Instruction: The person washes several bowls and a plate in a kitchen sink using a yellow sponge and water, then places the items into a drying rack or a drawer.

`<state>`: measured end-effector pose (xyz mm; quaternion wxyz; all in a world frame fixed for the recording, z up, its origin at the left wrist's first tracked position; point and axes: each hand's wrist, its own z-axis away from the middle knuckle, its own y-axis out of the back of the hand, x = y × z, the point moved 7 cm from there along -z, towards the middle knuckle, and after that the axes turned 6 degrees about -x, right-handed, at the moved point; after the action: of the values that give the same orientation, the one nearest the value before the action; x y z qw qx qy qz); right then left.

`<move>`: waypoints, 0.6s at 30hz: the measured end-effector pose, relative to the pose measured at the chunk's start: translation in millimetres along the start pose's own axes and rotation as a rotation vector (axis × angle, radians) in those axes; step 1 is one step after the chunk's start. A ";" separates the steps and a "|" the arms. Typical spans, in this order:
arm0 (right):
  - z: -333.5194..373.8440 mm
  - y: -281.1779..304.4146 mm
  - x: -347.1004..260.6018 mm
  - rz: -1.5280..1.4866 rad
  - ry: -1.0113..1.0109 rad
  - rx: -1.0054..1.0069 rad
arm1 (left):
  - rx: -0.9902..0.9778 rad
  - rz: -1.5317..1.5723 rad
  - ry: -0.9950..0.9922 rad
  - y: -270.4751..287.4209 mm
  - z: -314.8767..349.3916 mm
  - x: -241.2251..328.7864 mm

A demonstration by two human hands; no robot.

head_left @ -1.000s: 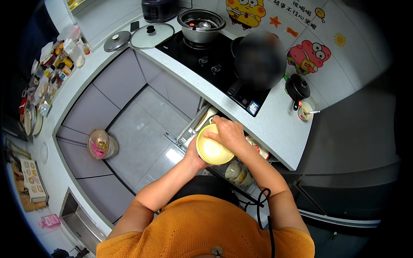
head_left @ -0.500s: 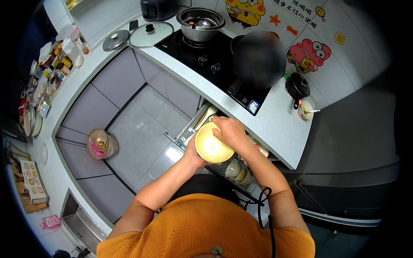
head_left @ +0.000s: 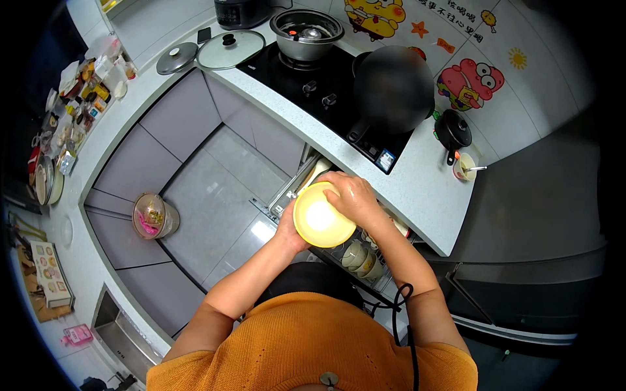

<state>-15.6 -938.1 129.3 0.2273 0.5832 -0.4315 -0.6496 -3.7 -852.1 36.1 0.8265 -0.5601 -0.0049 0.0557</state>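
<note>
In front of my body I hold a yellow bowl [head_left: 319,220], its bright inside turned up toward me. My left hand [head_left: 289,232] cups the bowl's left side, with the fingers hidden beneath it. My right hand [head_left: 355,199] grips the far right rim, thumb over the inner edge and the other fingers along the outside. Below the bowl stands an open pull-out drawer [head_left: 272,207]. Several pale bowls [head_left: 355,255] sit in it near my right forearm, and a light-coloured utensil [head_left: 315,172] lies at its far end.
Above the drawer runs a white counter [head_left: 427,208] with a black cooktop [head_left: 287,81]. On it stand a steel pot [head_left: 306,49] and a dark, blurred round pan [head_left: 394,88]. A small black pot [head_left: 452,130] is at the right. A bin [head_left: 171,221] stands on the floor at left.
The bowl has tipped slightly so that more of its inside faces me, and it has shifted a little left. My right hand has moved slightly up with the rim. Both hands keep their hold.
</note>
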 end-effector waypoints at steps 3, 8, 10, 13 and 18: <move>-1.6 -0.5 -0.2 0.058 -0.104 -0.025 | -0.016 -0.004 0.005 1.1 -1.2 -0.1; -1.9 1.9 -4.5 0.107 -0.103 0.008 | -0.018 -0.030 -0.008 -1.6 1.0 0.9; -1.5 1.8 -5.9 0.123 -0.075 0.025 | -0.014 -0.026 -0.013 -2.6 1.9 1.3; 0.7 1.8 -5.2 0.113 -0.044 0.053 | 0.006 -0.027 -0.029 -1.8 2.9 2.8; 2.1 1.5 1.1 -0.092 -0.064 0.062 | 0.047 -0.061 -0.142 3.2 3.5 10.9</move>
<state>-18.1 -939.2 129.8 0.1649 0.5881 -0.4312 -0.6641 6.6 -846.6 33.8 0.8384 -0.5348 -0.0793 0.0700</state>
